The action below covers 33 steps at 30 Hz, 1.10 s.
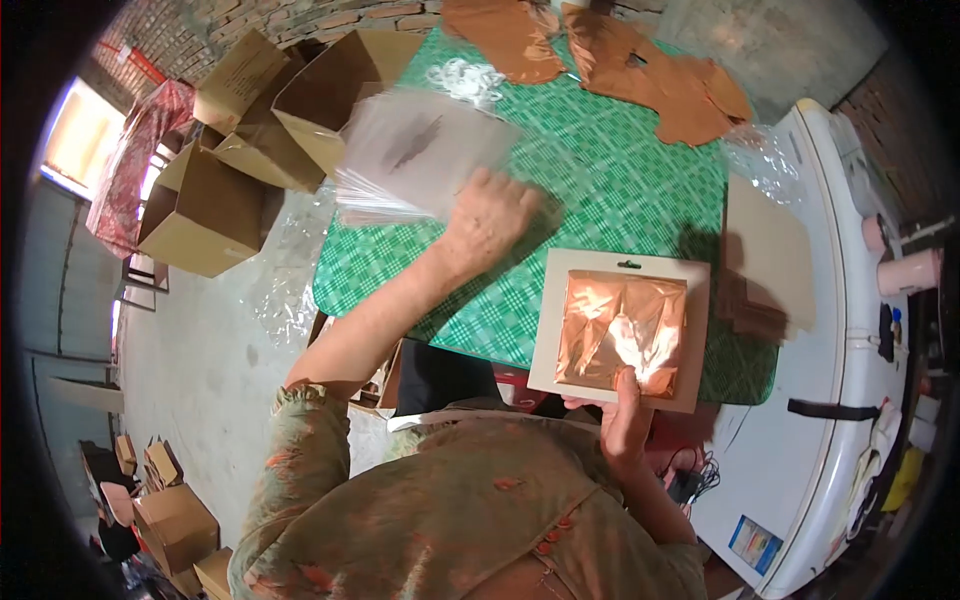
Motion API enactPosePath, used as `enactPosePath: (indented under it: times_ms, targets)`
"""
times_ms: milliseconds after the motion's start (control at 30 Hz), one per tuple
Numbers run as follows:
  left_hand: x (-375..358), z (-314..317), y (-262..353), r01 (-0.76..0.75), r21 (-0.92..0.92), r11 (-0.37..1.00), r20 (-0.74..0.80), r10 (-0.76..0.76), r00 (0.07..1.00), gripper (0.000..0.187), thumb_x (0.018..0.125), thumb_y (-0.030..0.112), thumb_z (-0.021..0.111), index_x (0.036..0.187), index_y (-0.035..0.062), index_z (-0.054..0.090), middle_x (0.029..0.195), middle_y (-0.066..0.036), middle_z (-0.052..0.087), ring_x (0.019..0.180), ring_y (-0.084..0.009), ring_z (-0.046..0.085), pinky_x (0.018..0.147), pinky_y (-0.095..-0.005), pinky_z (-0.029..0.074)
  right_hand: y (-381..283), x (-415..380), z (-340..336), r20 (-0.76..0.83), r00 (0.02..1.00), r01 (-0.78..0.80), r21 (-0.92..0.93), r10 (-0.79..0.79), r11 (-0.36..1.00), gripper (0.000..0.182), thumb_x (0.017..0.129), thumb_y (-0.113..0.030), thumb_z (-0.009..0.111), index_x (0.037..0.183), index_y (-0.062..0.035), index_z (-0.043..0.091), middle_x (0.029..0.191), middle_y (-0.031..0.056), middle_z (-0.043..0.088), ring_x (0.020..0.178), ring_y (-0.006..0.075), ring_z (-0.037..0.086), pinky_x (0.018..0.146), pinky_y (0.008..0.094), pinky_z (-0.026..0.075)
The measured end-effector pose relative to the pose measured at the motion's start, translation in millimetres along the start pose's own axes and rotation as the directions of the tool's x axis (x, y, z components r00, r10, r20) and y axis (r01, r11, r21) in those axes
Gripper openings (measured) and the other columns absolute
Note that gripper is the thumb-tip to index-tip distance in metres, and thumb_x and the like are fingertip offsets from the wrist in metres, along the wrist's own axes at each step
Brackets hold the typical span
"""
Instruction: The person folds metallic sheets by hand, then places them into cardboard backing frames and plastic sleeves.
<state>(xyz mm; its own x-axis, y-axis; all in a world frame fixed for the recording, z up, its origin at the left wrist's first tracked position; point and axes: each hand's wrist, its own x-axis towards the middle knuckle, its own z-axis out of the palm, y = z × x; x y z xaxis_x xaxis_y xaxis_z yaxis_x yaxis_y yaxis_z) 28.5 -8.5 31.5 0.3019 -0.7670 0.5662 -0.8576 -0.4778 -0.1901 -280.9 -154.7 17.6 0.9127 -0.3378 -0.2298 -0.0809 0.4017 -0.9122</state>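
My left hand (490, 218) is closed, its fingers curled, beside the right edge of a stack of clear plastic sleeves (385, 190). The upper sleeves are smeared by motion, and what the fingers pinch is too hidden to name. Lower right, my right hand (625, 425) grips the bottom edge of a pale card (548, 330) with a hang hole at its top. Its thumb lies over the shiny copper-coloured foil packet (622, 325) on the card. The card is held over the front edge of the green checked table (620, 190).
Orange-brown pieces (650, 80) and a white tangled bundle (466, 80) lie at the table's far side. Open cardboard boxes (215, 210) stand left. Flat cards (765, 260) and crinkled clear plastic (765, 160) lie right, near a white appliance (820, 400).
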Motion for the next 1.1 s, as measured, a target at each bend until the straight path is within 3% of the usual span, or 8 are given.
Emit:
enactPosePath:
  times_ms: [100,167,300,400,567,767,1000,1100]
  targets:
    - [2,3,28,-0.075,-0.04,0.996,0.052,0.077,0.996,0.011,0.085,0.015,0.07,0.088,0.013,0.06,0.081,-0.002,0.061,0.081,-0.0225,0.061,0.078,-0.0394,0.045,3,-2,-16,-0.05,0.997,0.044,-0.13,-0.05,0.991,0.055,0.12,-0.033,0.031,0.13,0.0134,0.057,0.109,0.0288,0.075,0.092,0.0351,0.077,0.089,0.0474,0.064]
    - [1,3,45,-0.054,-0.187,0.981,0.028,0.06,0.998,0.01,0.086,0.016,0.071,0.09,0.0125,0.062,0.083,-0.003,0.064,0.083,-0.0234,0.063,0.079,-0.0398,0.046,8,-4,-20,-0.116,0.985,0.099,-0.222,-0.128,0.97,0.054,0.12,-0.035,0.038,0.127,0.015,0.057,0.102,0.028,0.076,0.087,0.0338,0.078,0.085,0.0448,0.065]
    - [0,-4,67,0.073,-0.435,0.897,0.098,-0.034,0.995,0.015,0.093,0.02,0.071,0.103,0.0095,0.074,0.086,-0.008,0.073,0.086,-0.0283,0.072,0.08,-0.0442,0.053,6,-3,-25,-0.217,0.976,0.016,-0.074,-0.032,0.997,0.051,0.119,-0.033,0.045,0.124,0.0156,0.058,0.103,0.027,0.076,0.084,0.0343,0.079,0.076,0.0417,0.066]
    - [1,-8,73,0.198,-0.566,0.8,0.22,-0.085,0.972,0.016,0.093,0.021,0.069,0.103,0.0082,0.074,0.087,-0.012,0.075,0.084,-0.0321,0.074,0.08,-0.0479,0.057,10,-6,-34,-0.118,0.989,-0.104,-0.094,0.092,0.99,0.052,0.119,-0.035,0.046,0.126,0.0157,0.057,0.106,0.0271,0.075,0.084,0.0343,0.079,0.077,0.0413,0.067]
    - [2,-10,73,0.219,-0.589,0.778,0.271,-0.065,0.96,0.017,0.093,0.021,0.071,0.097,0.0048,0.071,0.079,-0.014,0.072,0.075,-0.0351,0.073,0.072,-0.0474,0.06,-13,-3,-13,-0.025,0.972,-0.235,-0.011,0.235,0.972,0.055,0.116,-0.035,0.046,0.153,0.0058,0.043,0.122,0.0271,0.071,0.086,0.0371,0.079,0.069,0.0441,0.067]
    - [7,-14,76,0.182,-0.588,0.788,0.263,-0.027,0.965,0.017,0.092,0.021,0.071,0.096,0.004,0.07,0.08,-0.014,0.072,0.075,-0.0351,0.072,0.07,-0.0478,0.059,-27,8,-16,0.042,0.95,-0.304,-0.091,0.308,0.948,0.055,0.116,-0.033,0.045,0.156,0.0051,0.04,0.125,0.0261,0.07,0.083,0.0359,0.079,0.067,0.043,0.067]
    - [9,-12,74,0.261,-0.588,0.766,0.359,-0.042,0.932,0.02,0.092,0.022,0.07,0.094,0.0022,0.07,0.081,-0.016,0.072,0.076,-0.0361,0.072,0.069,-0.0486,0.058,-31,23,-37,0.059,0.926,-0.36,-0.166,0.373,0.918,0.051,0.116,-0.034,0.044,0.151,0.0026,0.047,0.108,0.0223,0.075,0.075,0.0325,0.078,0.061,0.0395,0.065]
    - [12,-13,75,0.273,-0.608,0.745,0.364,-0.045,0.93,0.012,0.088,0.017,0.065,0.093,0.0069,0.069,0.083,-0.014,0.073,0.078,-0.0369,0.073,0.071,-0.0499,0.058,-37,23,-41,0.083,0.908,-0.397,-0.148,0.412,0.906,0.05,0.115,-0.034,0.045,0.147,0.004,0.049,0.104,0.0216,0.076,0.071,0.0309,0.077,0.058,0.0381,0.063]
